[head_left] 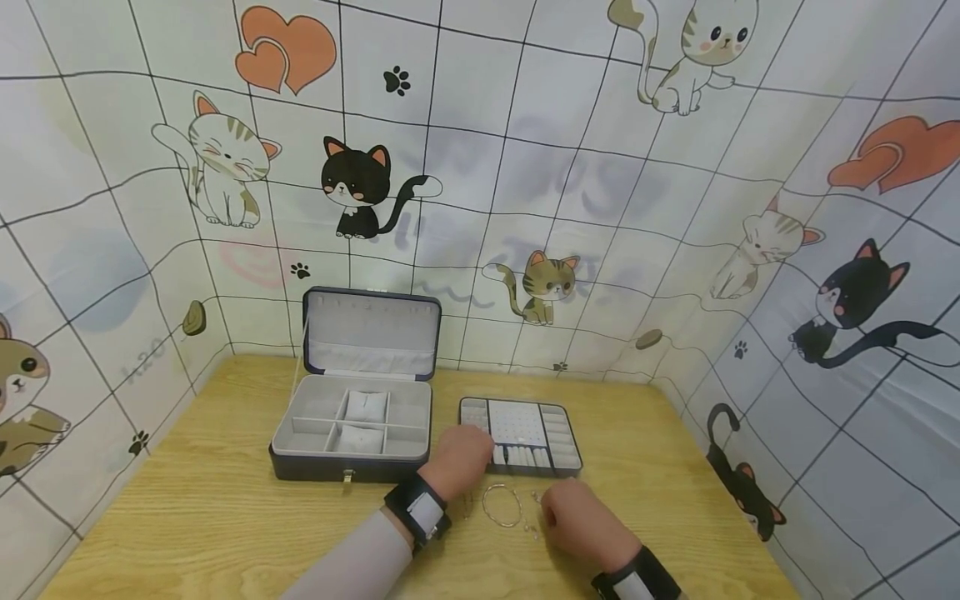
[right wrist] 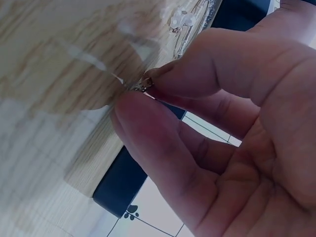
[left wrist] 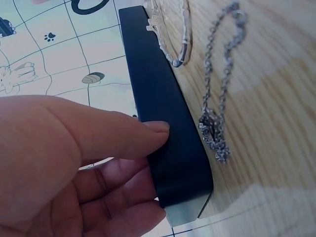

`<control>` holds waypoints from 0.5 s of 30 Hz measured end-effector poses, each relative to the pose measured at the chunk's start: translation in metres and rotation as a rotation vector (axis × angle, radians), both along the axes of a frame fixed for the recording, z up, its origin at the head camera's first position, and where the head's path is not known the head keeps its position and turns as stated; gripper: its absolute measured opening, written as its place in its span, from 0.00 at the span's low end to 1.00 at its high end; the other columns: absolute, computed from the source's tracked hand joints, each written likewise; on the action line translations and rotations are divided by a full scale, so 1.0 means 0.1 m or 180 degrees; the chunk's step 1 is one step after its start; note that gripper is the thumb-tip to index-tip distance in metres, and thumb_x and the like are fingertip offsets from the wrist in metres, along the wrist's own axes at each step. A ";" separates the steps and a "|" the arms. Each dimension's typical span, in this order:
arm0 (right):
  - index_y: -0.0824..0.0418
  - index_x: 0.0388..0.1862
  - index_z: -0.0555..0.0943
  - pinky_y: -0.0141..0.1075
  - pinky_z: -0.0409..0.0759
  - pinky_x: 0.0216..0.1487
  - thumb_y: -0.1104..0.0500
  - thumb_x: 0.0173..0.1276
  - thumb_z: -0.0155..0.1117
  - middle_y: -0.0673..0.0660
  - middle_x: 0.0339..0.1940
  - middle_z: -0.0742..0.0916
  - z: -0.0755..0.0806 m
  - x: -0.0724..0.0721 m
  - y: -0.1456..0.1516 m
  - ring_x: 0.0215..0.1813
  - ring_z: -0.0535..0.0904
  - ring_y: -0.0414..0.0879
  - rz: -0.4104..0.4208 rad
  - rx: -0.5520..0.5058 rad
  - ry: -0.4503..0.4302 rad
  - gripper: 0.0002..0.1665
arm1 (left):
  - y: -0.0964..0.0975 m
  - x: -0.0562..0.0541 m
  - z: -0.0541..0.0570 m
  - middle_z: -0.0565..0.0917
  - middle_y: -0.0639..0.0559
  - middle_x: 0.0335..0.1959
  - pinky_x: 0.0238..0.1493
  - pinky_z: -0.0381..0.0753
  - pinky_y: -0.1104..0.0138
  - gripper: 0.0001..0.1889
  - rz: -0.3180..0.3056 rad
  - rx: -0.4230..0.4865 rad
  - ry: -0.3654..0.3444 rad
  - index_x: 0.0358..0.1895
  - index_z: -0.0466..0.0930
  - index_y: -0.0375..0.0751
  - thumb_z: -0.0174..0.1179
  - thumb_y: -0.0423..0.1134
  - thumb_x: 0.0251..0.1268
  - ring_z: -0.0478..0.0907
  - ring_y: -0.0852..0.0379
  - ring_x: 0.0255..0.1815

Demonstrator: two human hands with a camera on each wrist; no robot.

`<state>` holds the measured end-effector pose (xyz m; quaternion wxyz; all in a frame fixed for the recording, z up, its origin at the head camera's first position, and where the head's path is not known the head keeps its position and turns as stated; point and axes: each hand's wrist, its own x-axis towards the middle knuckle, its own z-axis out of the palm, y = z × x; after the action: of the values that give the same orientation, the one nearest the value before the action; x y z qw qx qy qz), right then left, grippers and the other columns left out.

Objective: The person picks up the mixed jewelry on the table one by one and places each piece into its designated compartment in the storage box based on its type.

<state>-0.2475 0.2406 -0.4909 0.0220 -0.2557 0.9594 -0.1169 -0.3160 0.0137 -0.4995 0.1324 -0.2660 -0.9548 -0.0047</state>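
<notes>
My left hand [head_left: 461, 457] grips the left front corner of a dark jewelry tray [head_left: 536, 472] with pale compartments. In the left wrist view, its thumb lies on the tray's dark side wall [left wrist: 168, 118] and the other fingers curl at the end. Beside that wall lies a silver chain [left wrist: 216, 136]. Before the tray's front edge, my right hand [head_left: 585, 521] pinches a tiny shiny jewelry piece [right wrist: 140, 88] between thumb and index finger, just at the tabletop. Its exact kind is hidden by the fingertips. A round bracelet [head_left: 483, 503] lies between the hands.
An open dark jewelry box [head_left: 352, 472] with two white cushions stands left of the tray, its lid [head_left: 371, 333] raised. Small jewelry pieces [head_left: 531, 529] lie on the wooden table [head_left: 187, 517]. A cat-print curtain [head_left: 480, 167] hangs behind and at both sides.
</notes>
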 end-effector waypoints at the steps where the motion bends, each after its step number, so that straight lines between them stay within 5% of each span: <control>1: 0.47 0.12 0.66 0.30 0.57 0.24 0.72 0.44 0.68 0.39 0.16 0.65 0.00 0.00 0.00 0.21 0.57 0.35 0.0005 0.0003 0.0009 0.25 | 0.00 0.00 0.00 0.84 0.55 0.24 0.24 0.76 0.65 0.04 0.0006 -0.0002 -0.0009 0.33 0.89 0.49 0.69 0.38 0.67 0.75 0.59 0.24; 15: 0.50 0.15 0.74 0.32 0.64 0.25 0.70 0.48 0.70 0.43 0.17 0.73 -0.02 0.02 0.05 0.21 0.65 0.38 -0.0352 0.0044 -0.0162 0.18 | 0.01 0.01 0.03 0.84 0.55 0.24 0.24 0.75 0.65 0.04 0.0057 -0.0032 -0.0113 0.33 0.89 0.49 0.69 0.39 0.67 0.74 0.60 0.24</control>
<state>-0.2455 0.2459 -0.4933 0.0417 -0.1991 0.9720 -0.1178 -0.3151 0.0149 -0.4969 0.1141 -0.2579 -0.9594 -0.0034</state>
